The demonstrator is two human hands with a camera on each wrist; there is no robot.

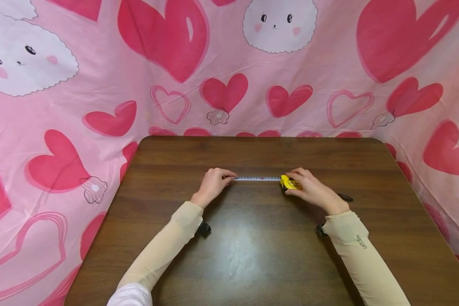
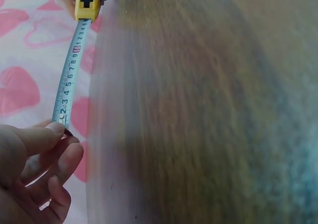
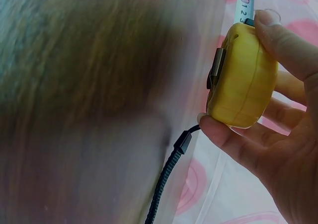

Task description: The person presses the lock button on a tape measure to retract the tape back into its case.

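A yellow tape measure (image 1: 287, 182) is gripped between the fingers and thumb of my right hand (image 1: 310, 190). Its white blade (image 1: 257, 179) runs out to the left in a straight line above the table. At the blade's free end, my left hand (image 1: 213, 185) pinches the tip between thumb and finger. Numbers on the blade (image 2: 71, 75) show in the left wrist view, with the yellow case (image 2: 89, 5) at the top. From the right wrist, the case (image 3: 246, 80) shows a metal clip (image 3: 215, 69) on one side and a dark wrist strap (image 3: 166, 172) hanging from it.
Both hands are over a brown wooden table (image 1: 237, 255) with rounded corners. Pink cloth (image 1: 229, 59) printed with hearts and white faces stands behind it and along both sides. Dark wrist-camera mounts (image 1: 204, 229) sit at the sleeve cuffs.
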